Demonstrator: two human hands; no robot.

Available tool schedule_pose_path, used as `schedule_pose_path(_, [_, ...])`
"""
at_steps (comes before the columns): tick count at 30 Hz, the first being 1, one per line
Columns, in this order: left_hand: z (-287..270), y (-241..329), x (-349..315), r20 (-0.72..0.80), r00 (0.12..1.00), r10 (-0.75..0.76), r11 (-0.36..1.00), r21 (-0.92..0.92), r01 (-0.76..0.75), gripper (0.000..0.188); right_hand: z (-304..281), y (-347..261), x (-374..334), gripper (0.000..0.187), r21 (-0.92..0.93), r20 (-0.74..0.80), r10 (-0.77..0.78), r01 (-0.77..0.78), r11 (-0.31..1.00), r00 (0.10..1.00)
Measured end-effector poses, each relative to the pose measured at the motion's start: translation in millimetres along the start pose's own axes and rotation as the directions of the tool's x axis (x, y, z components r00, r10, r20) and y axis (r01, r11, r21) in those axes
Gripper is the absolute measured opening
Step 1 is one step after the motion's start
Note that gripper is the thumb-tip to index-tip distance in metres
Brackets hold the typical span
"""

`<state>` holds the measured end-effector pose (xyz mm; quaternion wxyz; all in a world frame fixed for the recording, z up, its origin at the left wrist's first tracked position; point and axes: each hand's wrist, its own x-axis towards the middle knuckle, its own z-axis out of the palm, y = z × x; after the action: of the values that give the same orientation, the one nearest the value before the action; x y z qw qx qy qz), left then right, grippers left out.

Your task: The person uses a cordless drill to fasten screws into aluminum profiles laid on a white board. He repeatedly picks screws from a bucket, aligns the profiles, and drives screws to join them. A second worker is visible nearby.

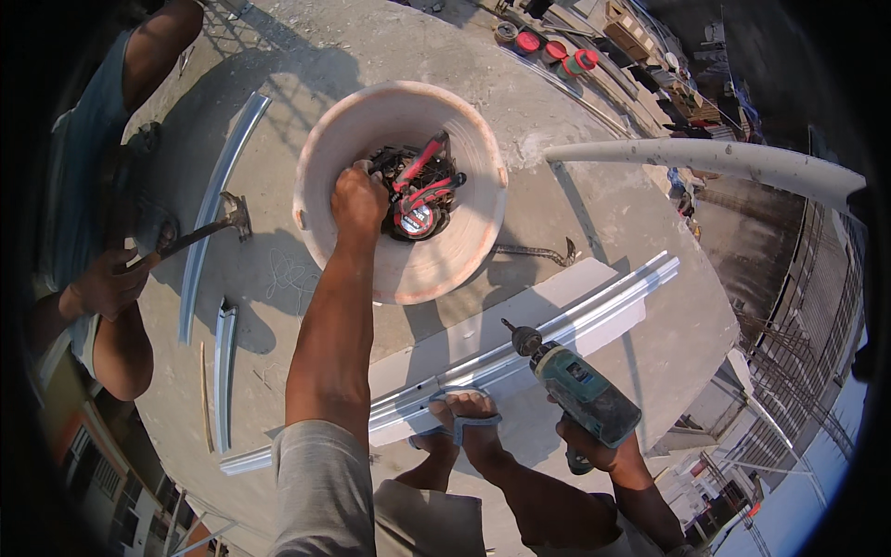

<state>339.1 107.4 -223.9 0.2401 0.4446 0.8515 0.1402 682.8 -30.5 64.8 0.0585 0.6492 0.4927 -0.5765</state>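
My left hand (360, 200) reaches into a pale, wide bucket (325, 130), its fingers closed at the edge of a pile of dark, thin metal pieces (441, 172). What the fingertips hold, if anything, is hidden. Beside that hand, pliers with red and black handles (419, 169) and a round red tape measure (417, 221) lie on the pile. My right hand (603, 450) grips a green and black power drill (585, 390) by its handle. The drill's chuck points up and left, above metal channels (520, 362) near my sandalled feet.
At left, another person's hand (116, 278) holds a hammer (237, 218) near metal channels (209, 223) on the concrete. A pry bar (548, 251) lies right of the bucket. A pale pipe (705, 156) rises at right. Red-lidded containers (555, 52) stand at the back.
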Motion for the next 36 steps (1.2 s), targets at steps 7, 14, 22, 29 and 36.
schedule_pose_path(7, [41, -10, 31, 0.165, 0.982, 0.088, 0.933, 0.332, -0.139, 0.021, -11, 21, -10, 0.034, 0.468, 0.174, 0.182, -0.244, 0.850, 0.968])
schedule_pose_path(14, [-3, 15, -23, 0.153, 0.984, 0.089, 0.994, 0.057, -0.098, 0.026, 2, 34, -16, 0.033, 0.914, 0.362, 0.100, -0.374, 0.157, 0.927])
schedule_pose_path(22, [-127, 3, -182, 0.473, 0.844, -0.254, 0.341, -0.773, 0.535, 0.030, 36, -14, -36, 0.064, 0.322, 0.132, -0.188, 0.138, 0.937, 0.973])
schedule_pose_path(29, [-168, -48, -317, 0.748, 0.554, -0.366, -0.406, -0.664, 0.628, 0.030, 86, -39, -45, 0.060, 0.247, 0.335, -0.381, 0.310, 0.918, 0.862])
schedule_pose_path(36, [-159, -69, -341, 0.746, 0.598, -0.294, -0.678, -0.604, 0.419, 0.023, 119, -52, -56, 0.054, -0.060, 0.380, -0.359, 0.410, 0.910, 0.852])
